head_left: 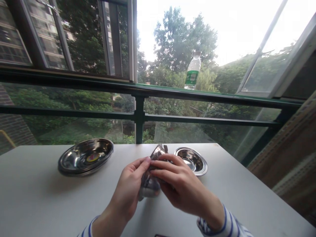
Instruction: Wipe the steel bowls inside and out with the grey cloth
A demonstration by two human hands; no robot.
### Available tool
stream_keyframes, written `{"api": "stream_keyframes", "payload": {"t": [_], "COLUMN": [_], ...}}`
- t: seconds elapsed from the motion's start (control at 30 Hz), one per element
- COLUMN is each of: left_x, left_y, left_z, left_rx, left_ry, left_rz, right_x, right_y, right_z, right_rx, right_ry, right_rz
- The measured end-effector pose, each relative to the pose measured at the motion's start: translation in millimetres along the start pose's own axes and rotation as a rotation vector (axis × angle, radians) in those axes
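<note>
My left hand [132,184] grips a shiny silver object [149,188] from its left side, thumb laid along it. Over the same object bend the fingers of my right hand [181,177], pressing on its upper part. The object is held tilted above the white table [81,207]. Its lower end is rounded and glossy, its upper end narrower with a dark, patterned edge; my fingers hide the middle, and I cannot tell its kind. Just behind my right hand stands a small steel bowl [201,163], partly covered by that hand.
Several nested steel basins [71,161], the top one with a yellow and red sticker, sit at the left. A plastic bottle with a green label [192,74] stands on the window ledge behind the dark railing [163,93]. A brown curtain [288,158] hangs at right.
</note>
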State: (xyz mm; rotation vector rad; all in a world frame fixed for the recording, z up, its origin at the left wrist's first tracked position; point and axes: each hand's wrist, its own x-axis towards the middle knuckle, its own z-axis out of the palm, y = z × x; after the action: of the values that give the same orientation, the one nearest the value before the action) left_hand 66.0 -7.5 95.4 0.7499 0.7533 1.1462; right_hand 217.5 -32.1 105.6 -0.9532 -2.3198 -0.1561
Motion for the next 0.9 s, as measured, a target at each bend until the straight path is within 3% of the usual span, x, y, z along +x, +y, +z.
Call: {"api": "stream_keyframes", "payload": {"t": [0.1,0.2,0.3,0.53,0.67,0.8,0.9], "left_x": [-0.1,-3.1,-4.8,-2.9,-1.5,0.1,0.2], "left_y": [-0.1,0.9,2.0,0.3,1.7,3.4,3.9], "left_z": [0.2,2.3,3.1,0.9,0.3,-0.4,0.1], "left_rx": [0.02,0.082,0.094,0.063,0.043,0.068,0.087], "left_ry": [-0.013,-0.054,-0.052,-0.017,-0.008,0.013,0.008], "left_rz": [-0.005,-0.034,-0.036,-0.006,0.031,0.07,0.058], "right_x": [0.0,-1.3,-2.6,-1.5,-1.6,-3.0,-4.4], "right_y": [2.9,15.6,23.4,5.5,0.1,12.2,24.0], "right_z": [3.0,7.1,7.7,1.0,1.5,5.9,7.8], "right_rx": [-0.02,-0.032,-0.017,-0.002,-0.027,-0.004,0.02], "right_ry": [0.097,0.247,0.256,0.092,-0.02,0.033,0.118], "right_rz": [0.049,0.211,0.321,0.096,0.041,0.064,0.182]}}
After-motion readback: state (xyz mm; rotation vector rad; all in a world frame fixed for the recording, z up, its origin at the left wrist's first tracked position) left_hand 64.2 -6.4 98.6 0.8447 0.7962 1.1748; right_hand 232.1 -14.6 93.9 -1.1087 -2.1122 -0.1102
